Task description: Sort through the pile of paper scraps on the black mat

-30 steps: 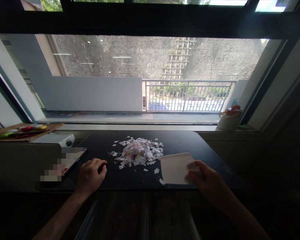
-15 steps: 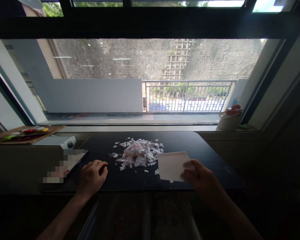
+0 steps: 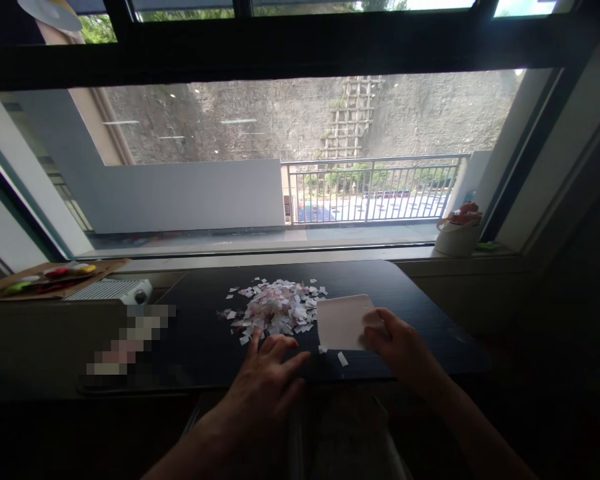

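A loose heap of small white and pinkish paper scraps (image 3: 280, 303) lies in the middle of the dark table (image 3: 195, 293). My right hand (image 3: 393, 333) grips a flat white card (image 3: 344, 323) by its right side, thumb and fingers closed on it. The card is tilted, its left edge at the right side of the heap. A few stray scraps (image 3: 343, 359) lie just below the card. In front of the heap is my left hand (image 3: 270, 370), palm down with fingers apart, one fingertip at the heap's near edge. Nothing shows in it.
A blurred-out flat item (image 3: 130, 343) lies at the table's left end. Behind it are a white ridged appliance (image 3: 113, 291) and a cardboard sheet (image 3: 0, 288) with colourful items. On the sill at right stands a white pot (image 3: 457, 238), before a large window.
My left hand has moved right, from the table's left part to the heap's near edge, and its curled fingers have spread. The card has shifted slightly upward.
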`<state>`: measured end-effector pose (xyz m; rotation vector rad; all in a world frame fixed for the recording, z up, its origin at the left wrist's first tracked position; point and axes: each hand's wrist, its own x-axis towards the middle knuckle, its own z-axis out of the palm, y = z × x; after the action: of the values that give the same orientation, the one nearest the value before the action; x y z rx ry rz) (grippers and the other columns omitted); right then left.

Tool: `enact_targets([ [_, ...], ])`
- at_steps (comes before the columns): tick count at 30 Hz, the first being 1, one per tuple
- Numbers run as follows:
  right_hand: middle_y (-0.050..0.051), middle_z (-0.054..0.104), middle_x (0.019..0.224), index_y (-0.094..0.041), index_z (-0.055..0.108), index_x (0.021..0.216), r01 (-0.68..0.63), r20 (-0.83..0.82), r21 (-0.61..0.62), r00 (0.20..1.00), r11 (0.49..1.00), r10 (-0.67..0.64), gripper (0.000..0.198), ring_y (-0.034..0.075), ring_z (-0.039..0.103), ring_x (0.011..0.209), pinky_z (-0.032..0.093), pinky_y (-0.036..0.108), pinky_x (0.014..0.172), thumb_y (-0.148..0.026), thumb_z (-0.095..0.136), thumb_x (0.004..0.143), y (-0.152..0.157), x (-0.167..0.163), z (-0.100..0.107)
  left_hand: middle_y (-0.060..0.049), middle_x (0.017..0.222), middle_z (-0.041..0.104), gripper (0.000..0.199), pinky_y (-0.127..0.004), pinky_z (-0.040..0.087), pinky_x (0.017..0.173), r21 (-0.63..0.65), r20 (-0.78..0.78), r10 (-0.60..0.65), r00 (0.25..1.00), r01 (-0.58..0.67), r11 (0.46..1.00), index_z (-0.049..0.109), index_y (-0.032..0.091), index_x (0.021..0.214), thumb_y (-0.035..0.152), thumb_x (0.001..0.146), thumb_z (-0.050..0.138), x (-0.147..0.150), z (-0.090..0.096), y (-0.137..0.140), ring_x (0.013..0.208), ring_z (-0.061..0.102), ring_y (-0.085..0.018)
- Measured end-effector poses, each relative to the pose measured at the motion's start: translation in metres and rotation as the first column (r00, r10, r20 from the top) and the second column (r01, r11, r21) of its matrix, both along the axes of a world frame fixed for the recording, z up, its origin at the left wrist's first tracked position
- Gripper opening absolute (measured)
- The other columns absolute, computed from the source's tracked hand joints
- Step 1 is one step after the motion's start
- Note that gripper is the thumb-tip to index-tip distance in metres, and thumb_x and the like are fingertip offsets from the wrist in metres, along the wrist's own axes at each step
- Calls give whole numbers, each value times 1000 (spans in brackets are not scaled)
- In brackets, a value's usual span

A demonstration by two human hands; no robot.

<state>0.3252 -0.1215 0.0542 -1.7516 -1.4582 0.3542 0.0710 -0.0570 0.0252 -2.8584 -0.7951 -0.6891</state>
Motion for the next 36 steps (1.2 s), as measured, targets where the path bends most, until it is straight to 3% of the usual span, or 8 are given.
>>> enact_targets([
  [3, 3, 68, 74, -20, 58, 89, 32, 64, -23, 997, 999, -31, 17, 19, 63, 66, 45, 29, 61, -31, 47, 81, -13, 10, 5, -7, 115, 58, 38, -62, 17, 109, 14, -70, -63, 996, 64, 998, 57, 31, 120, 30, 82, 56, 2, -12, 1, 113, 50, -27],
  [7, 1, 67, 71, -20, 58, 85, 47, 39, 8, 998, 999, -47, 15, 18, 62, 63, 44, 28, 58, -30, 47, 80, -17, 9, 11, -7, 115, 58, 33, -62, 16, 109, 51, -74, 11, 997, -7, 999, 60, 30, 116, 28, 83, 52, -28, -21, 13, 114, 49, -26],
  [12, 3, 69, 77, -20, 56, 87, -126, -133, 48, 982, 991, 132, 12, 17, 64, 67, 45, 24, 56, -25, 46, 82, 8, -24, 11, -6, 112, 61, 28, -59, 25, 105, 27, -17, 117, 993, -117, 993, 62, 31, 110, 33, 85, 50, -58, -14, 21, 107, 55, -25],
  [16, 3, 70, 76, -19, 57, 89, -165, -102, 42, 981, 985, 168, 14, 17, 65, 66, 45, 25, 56, -24, 44, 83, 18, -35, 9, -5, 106, 64, 27, -57, 29, 102, 25, 101, 179, 979, -183, 983, 64, 28, 106, 33, 86, 47, -60, -7, 29, 101, 58, -24],
  [21, 1, 67, 72, -20, 59, 86, -12, -65, 53, 998, 999, 16, 14, 17, 62, 64, 46, 27, 59, -29, 52, 77, -1, 5, 4, -5, 100, 65, 28, -49, 34, 100, 36, 284, 280, 917, -302, 953, 65, 25, 101, 35, 85, 45, -62, -7, 47, 97, 59, -22],
  [26, -1, 62, 68, -18, 57, 83, 20, -389, 61, 921, 998, 6, 22, 16, 60, 60, 50, 26, 51, -37, 59, 71, -12, 45, -10, -6, 98, 65, 30, -43, 41, 92, -8, 421, 348, 838, -380, 925, 67, 22, 97, 37, 82, 47, -67, -20, 69, 95, 60, -24],
  [31, -1, 62, 69, -18, 59, 83, -36, -548, -2, 836, 999, 29, 29, 17, 62, 61, 49, 26, 47, -39, 66, 65, -13, 56, -29, -8, 95, 65, 35, -44, 46, 88, -121, 501, 407, 764, -404, 907, 67, 19, 95, 43, 79, 47, -71, -29, 76, 93, 60, -26],
  [36, 0, 64, 74, -19, 59, 87, -26, -581, -5, 814, 1000, 18, 32, 18, 63, 66, 49, 25, 47, -40, 68, 64, -11, 57, -29, -8, 96, 66, 36, -42, 47, 90, -197, 535, 430, 727, -387, 901, 67, 18, 93, 44, 78, 48, -73, -25, 74, 95, 60, -25],
])
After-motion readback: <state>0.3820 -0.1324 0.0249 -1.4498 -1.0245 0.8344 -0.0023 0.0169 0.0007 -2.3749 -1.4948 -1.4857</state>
